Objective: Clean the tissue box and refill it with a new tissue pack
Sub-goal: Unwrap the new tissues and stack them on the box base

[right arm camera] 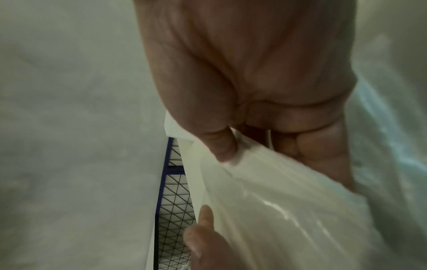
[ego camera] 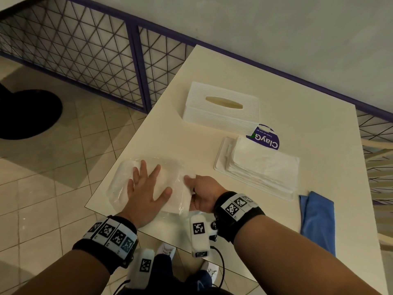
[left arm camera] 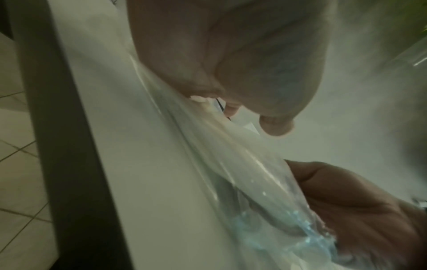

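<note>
Standing by wire fence point(ego camera: 89, 56): cream table point(ego camera: 170, 133), tiled floor point(ego camera: 42, 188).

We seem to be in a café or similar eating place, at its edge, though a plain home terrace cannot be ruled out. Beyond the fingers point(ego camera: 146, 167) a cream tabletop point(ego camera: 212, 67) stands against a low purple metal railing point(ego camera: 136, 67) filled with diamond wire mesh, with a pale plaster wall point(ego camera: 276, 24) behind it. To the left of the fingers, the floor point(ego camera: 42, 188) is laid with beige square tiles, and a dark round base point(ego camera: 27, 113) sits on it. To the right of the fingers, past the tabletop's edge, we see the cream slats of a chair point(ego camera: 380, 158). A white tissue box point(ego camera: 221, 107) on the tabletop suits a dining spot.
</note>
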